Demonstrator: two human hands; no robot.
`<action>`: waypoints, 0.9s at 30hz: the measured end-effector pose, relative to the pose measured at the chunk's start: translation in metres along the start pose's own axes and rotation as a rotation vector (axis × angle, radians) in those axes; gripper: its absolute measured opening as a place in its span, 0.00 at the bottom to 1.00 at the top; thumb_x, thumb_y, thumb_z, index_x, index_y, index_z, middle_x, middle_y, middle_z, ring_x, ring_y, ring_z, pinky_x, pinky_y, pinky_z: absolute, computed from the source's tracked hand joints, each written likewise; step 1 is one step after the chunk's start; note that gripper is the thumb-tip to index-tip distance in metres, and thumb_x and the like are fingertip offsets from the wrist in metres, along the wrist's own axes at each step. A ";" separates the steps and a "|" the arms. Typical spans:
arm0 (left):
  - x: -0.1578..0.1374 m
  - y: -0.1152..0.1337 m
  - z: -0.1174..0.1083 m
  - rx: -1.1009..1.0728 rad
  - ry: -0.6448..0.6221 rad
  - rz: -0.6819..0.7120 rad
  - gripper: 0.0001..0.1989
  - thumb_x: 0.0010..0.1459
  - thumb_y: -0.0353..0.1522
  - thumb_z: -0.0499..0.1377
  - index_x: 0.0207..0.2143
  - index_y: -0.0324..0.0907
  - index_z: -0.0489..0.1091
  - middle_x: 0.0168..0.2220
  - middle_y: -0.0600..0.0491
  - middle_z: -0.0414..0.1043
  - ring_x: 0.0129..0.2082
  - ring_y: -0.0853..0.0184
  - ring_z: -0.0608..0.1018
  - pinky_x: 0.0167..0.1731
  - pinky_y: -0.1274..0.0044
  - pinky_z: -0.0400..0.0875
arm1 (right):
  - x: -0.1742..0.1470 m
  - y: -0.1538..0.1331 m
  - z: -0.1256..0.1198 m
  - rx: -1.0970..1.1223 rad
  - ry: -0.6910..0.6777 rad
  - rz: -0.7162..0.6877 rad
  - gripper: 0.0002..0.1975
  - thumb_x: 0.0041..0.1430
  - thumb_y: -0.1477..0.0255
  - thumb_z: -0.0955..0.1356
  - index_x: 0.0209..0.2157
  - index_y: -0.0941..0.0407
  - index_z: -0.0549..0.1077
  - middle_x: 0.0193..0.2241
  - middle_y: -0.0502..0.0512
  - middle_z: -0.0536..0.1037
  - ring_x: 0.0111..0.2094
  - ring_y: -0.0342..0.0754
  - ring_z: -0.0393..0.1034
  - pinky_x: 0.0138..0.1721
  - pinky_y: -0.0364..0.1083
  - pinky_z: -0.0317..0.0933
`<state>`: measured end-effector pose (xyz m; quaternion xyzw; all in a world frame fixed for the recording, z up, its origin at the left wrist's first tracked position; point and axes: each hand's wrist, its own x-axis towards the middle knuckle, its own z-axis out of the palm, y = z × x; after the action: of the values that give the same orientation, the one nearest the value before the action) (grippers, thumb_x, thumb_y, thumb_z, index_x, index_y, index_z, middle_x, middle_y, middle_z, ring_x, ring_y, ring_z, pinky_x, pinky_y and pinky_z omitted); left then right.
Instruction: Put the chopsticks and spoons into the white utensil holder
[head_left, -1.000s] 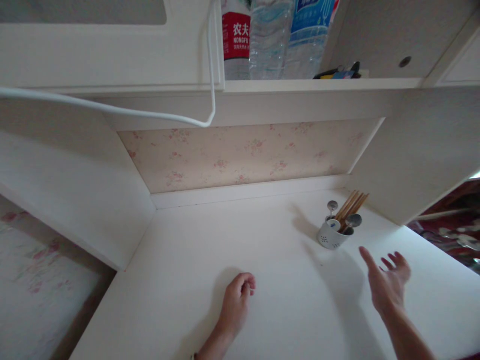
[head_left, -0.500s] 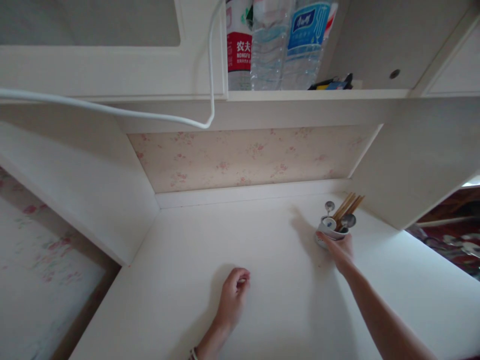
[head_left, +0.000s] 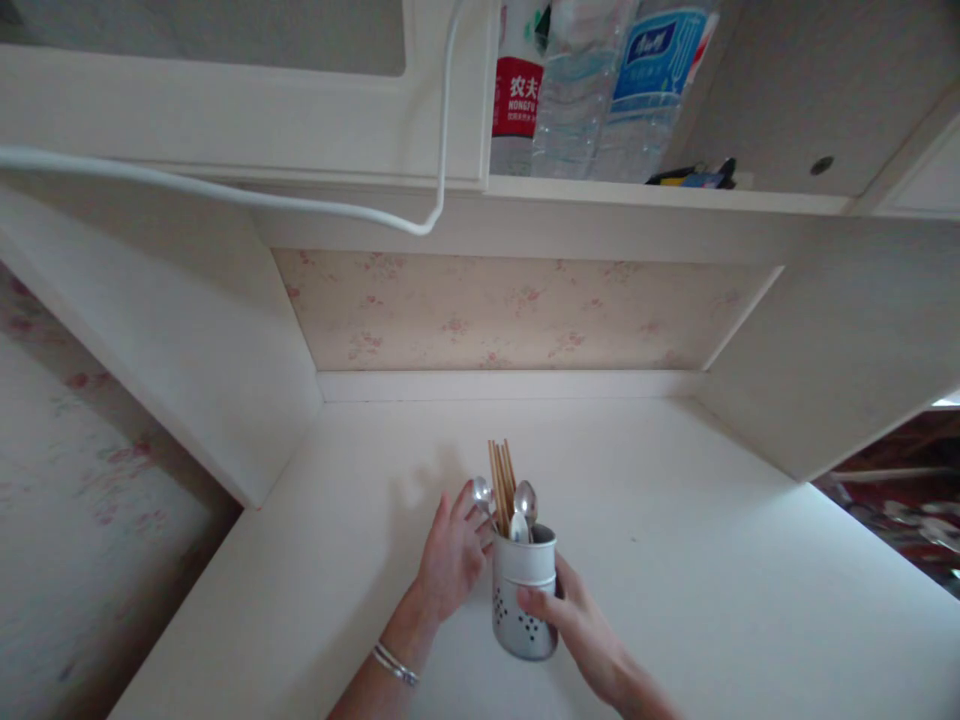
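A metal utensil holder (head_left: pixel 517 570) with small punched holes is gripped by my right hand (head_left: pixel 574 615), thumb across its front. Out of its top stick several wooden chopsticks (head_left: pixel 502 478), a metal spoon (head_left: pixel 526 500) and a white spoon (head_left: pixel 518 527). Another shiny metal spoon (head_left: pixel 482 491) leans out on the left side. Beside that spoon, my left hand (head_left: pixel 454 555) has its fingers spread apart; whether the fingertips touch the spoon or the holder I cannot tell. A bracelet (head_left: pixel 395 664) circles the left wrist.
The white tabletop (head_left: pixel 360 460) lies below, between two side panels. An overhead shelf (head_left: pixel 675 194) holds several water bottles (head_left: pixel 574 100) and small dark items (head_left: pixel 694 177). A white cable (head_left: pixel 300 203) hangs across the upper left, in front of the cabinet.
My right hand has brought the utensil holder from the back right to the middle, nearer me. My left hand has uncurled and moved up beside it. The view has shifted slightly.
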<state>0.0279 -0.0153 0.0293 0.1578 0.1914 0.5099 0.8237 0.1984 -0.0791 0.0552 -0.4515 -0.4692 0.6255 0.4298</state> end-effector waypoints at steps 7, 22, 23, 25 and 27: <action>-0.011 -0.004 -0.005 -0.236 0.206 0.009 0.27 0.56 0.51 0.58 0.57 0.59 0.60 0.56 0.50 0.69 0.52 0.54 0.75 0.49 0.56 0.69 | -0.006 0.020 0.045 0.530 -0.159 0.377 0.31 0.51 0.47 0.68 0.42 0.62 0.74 0.32 0.61 0.80 0.34 0.54 0.75 0.38 0.48 0.67; -0.013 0.020 -0.033 -0.472 0.207 -0.009 0.12 0.64 0.40 0.53 0.38 0.44 0.72 0.32 0.53 0.71 0.23 0.77 0.72 0.15 0.89 0.63 | -0.025 0.048 0.067 0.744 -0.186 0.527 0.36 0.46 0.40 0.64 0.35 0.61 0.77 0.32 0.64 0.81 0.34 0.57 0.77 0.35 0.49 0.69; -0.013 0.020 -0.032 -0.457 0.195 0.010 0.12 0.64 0.40 0.53 0.39 0.44 0.71 0.30 0.54 0.69 0.21 0.78 0.70 0.12 0.90 0.59 | -0.027 0.050 0.068 0.748 -0.167 0.553 0.36 0.45 0.40 0.65 0.35 0.60 0.76 0.33 0.65 0.81 0.36 0.59 0.77 0.36 0.51 0.69; -0.013 0.023 -0.031 -0.403 0.191 0.063 0.11 0.64 0.40 0.53 0.40 0.44 0.70 0.27 0.56 0.66 0.17 0.79 0.64 0.09 0.90 0.53 | -0.030 0.051 0.070 0.744 -0.167 0.594 0.35 0.43 0.41 0.66 0.35 0.60 0.76 0.32 0.66 0.81 0.40 0.63 0.76 0.38 0.54 0.70; -0.011 0.032 -0.031 -0.328 0.218 0.123 0.09 0.62 0.39 0.55 0.39 0.44 0.68 0.27 0.58 0.65 0.15 0.80 0.62 0.09 0.90 0.52 | -0.033 0.051 0.068 0.725 -0.189 0.608 0.35 0.42 0.41 0.67 0.34 0.61 0.76 0.29 0.65 0.80 0.40 0.65 0.76 0.39 0.56 0.70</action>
<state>-0.0166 -0.0093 0.0180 -0.0233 0.1840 0.5977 0.7800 0.1336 -0.1336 0.0213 -0.3304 -0.1048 0.8844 0.3126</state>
